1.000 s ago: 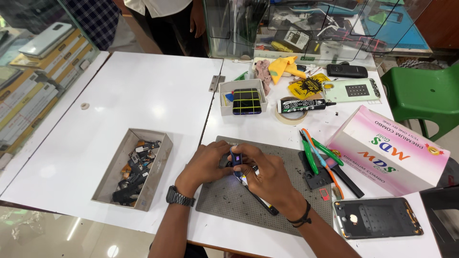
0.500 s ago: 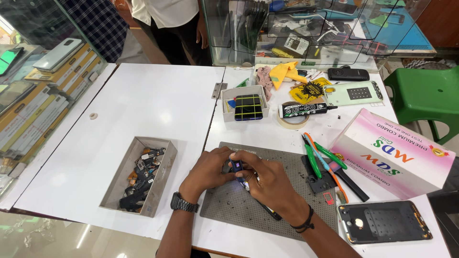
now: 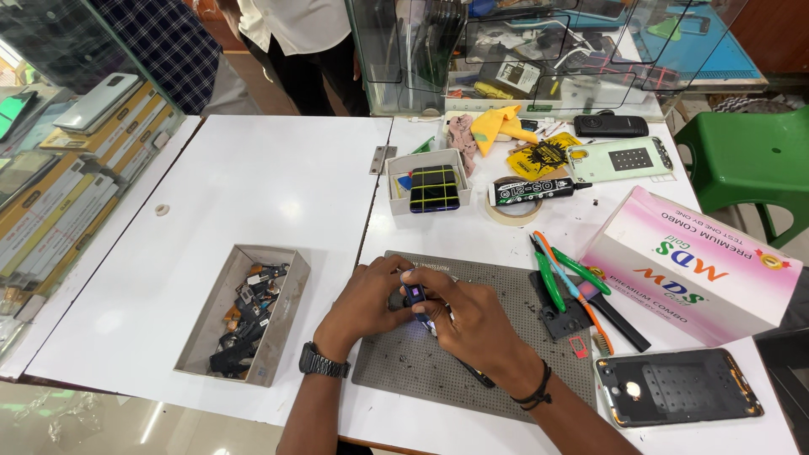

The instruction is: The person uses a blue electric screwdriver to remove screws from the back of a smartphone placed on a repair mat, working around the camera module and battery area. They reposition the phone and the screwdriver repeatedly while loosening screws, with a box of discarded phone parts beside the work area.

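Observation:
Both hands meet over a grey work mat (image 3: pixel 522 371) on the white table. My left hand (image 3: pixel 362 303), with a black wristwatch, pinches a small dark blue part (image 3: pixel 414 297) from the left. My right hand (image 3: pixel 472 324), with a black wrist band, closes on the same part from the right and also holds a thin dark tool (image 3: pixel 472 375) that sticks out under the palm. What the part is stays too small to tell.
An open grey box of small dark parts (image 3: pixel 246 313) sits left of the mat. To the right lie green and orange hand tools (image 3: pixel 566 274), a pink-and-white carton (image 3: pixel 699 270) and an opened phone back (image 3: pixel 678 388). A black tube on a tape roll (image 3: pixel 533 190), a small white box (image 3: pixel 430 181) and a person lie beyond.
The view has shifted a little, so the table sits lower in the picture. Both hands stay closed on the small part over the mat, with only slight finger movement.

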{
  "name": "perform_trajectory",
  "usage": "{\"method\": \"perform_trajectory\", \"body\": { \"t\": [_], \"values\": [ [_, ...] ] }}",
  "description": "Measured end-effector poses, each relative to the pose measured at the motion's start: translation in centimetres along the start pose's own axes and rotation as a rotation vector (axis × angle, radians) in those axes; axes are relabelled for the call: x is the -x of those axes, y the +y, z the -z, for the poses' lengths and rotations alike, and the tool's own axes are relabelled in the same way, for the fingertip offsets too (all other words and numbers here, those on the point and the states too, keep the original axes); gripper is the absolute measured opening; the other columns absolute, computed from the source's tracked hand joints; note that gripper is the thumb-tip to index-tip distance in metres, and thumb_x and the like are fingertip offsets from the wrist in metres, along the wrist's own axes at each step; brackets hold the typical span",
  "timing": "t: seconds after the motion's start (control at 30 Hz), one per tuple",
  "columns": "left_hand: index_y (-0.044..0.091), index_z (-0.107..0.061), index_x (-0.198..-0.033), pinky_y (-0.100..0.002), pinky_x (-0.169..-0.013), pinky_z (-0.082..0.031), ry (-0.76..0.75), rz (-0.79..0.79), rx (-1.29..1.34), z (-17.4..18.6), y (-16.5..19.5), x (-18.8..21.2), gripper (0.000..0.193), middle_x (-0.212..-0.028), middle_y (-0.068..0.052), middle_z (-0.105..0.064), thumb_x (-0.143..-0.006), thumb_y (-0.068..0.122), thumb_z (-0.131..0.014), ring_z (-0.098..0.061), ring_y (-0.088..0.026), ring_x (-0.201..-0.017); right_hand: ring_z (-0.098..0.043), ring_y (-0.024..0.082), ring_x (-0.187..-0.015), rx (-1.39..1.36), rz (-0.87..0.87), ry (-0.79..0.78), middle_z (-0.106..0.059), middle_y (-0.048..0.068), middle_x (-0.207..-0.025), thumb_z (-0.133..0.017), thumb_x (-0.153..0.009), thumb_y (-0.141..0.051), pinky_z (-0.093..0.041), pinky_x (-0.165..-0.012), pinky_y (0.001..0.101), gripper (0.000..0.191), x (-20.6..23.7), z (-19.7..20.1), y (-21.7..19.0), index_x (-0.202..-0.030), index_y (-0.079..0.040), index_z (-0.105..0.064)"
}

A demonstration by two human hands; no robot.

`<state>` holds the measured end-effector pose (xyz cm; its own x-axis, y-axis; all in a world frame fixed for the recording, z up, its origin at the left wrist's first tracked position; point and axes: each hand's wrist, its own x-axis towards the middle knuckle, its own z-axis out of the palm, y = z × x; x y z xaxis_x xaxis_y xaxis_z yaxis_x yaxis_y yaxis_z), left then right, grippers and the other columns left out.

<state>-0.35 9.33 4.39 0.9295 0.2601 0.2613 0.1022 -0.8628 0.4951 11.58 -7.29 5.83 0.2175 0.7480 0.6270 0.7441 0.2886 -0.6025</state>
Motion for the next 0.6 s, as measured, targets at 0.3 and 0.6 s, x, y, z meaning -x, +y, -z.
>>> {"method": "perform_trajectory", "body": {
  "t": [0.3, 0.6],
  "values": [
    [0.011, -0.073, -0.091, -0.041, -0.084, -0.053, -0.100, -0.041, 0.124, 0.51, 0.12, 0.30, 0.027, -0.101, -0.003, -0.072, -0.068, 0.018, -0.085, -0.068, -0.027, -0.091, -0.081, 0.022, -0.085, -0.050, -0.005, 0.012, -0.078, 0.008, -0.096, -0.068, -0.088, 0.009, -0.066, -0.069, 0.0310, 0.057, -0.04, 0.05, 0.09, -0.137, -0.015, -0.051],
    [0.012, -0.070, -0.078, -0.039, -0.087, -0.044, -0.125, 0.021, 0.071, 0.61, 0.80, 0.47, 0.021, -0.076, 0.000, -0.068, -0.065, 0.020, -0.085, -0.065, -0.023, -0.077, -0.080, 0.024, -0.079, 0.003, -0.001, 0.014, -0.077, 0.007, -0.090, -0.071, -0.088, 0.006, -0.063, -0.064, 0.0334, 0.056, 0.15, -0.02, 0.26, -0.136, -0.015, -0.052]
  ]
}}
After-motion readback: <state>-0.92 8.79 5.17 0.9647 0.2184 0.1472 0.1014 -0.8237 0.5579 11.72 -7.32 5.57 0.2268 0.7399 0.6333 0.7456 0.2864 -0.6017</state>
